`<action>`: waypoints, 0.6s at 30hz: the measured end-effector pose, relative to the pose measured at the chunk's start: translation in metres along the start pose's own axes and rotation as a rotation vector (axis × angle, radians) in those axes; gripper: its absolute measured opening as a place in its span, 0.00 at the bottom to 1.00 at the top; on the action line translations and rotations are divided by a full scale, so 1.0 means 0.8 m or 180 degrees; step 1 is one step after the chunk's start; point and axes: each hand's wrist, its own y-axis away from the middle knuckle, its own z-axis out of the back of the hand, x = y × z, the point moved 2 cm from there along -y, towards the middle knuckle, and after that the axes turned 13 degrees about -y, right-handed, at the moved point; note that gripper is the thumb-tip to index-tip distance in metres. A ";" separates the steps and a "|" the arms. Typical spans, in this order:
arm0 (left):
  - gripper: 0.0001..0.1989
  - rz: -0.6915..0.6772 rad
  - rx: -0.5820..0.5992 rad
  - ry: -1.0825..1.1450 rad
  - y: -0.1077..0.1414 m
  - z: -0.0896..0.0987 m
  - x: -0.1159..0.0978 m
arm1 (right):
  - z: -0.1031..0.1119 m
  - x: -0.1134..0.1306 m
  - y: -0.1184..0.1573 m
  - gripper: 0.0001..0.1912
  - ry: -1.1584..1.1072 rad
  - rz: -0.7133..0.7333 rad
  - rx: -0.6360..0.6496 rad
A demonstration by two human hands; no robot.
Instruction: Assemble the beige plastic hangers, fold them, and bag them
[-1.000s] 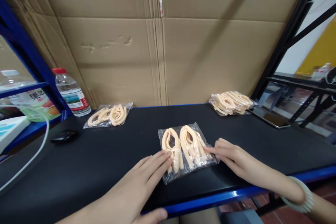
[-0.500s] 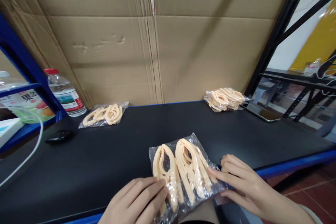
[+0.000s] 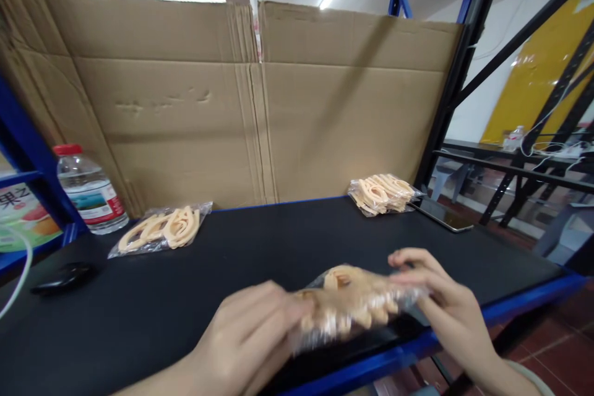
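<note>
A clear plastic bag of cream-coloured folding hangers (image 3: 357,300) is held between my two hands above the table's front edge, tilted and blurred by motion. My left hand (image 3: 253,334) grips its left end, with the fingers wrapped over the plastic. At the right end, my right hand (image 3: 439,291) pinches the bag between thumb and fingers. Another bag of the same hangers (image 3: 162,229) lies at the back left of the table. A thicker pile of bagged hangers (image 3: 380,193) rests at the back right.
The black table top (image 3: 260,241) has a blue front edge. A cardboard wall (image 3: 185,111) closes off the back. On the left are a water bottle (image 3: 90,192) and a black mouse (image 3: 65,277). A phone or tablet (image 3: 444,216) lies at the far right.
The bag has been lifted and tipped from facing me to nearly edge-on, with both hands still on it. The head view has swung up and to the right.
</note>
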 end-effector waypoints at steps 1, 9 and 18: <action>0.11 0.0131 0.0017 0.0176 -0.021 -0.009 0.009 | 0.005 -0.005 -0.014 0.08 -0.0076 -0.0121 -0.0194; 0.10 0.1875 0.0243 0.1489 -0.192 -0.144 0.075 | 0.082 -0.072 -0.173 0.15 0.1121 -0.0258 -0.1256; 0.16 0.2879 0.0251 0.1670 -0.342 -0.277 0.119 | 0.177 -0.148 -0.327 0.08 0.2593 -0.1184 -0.1050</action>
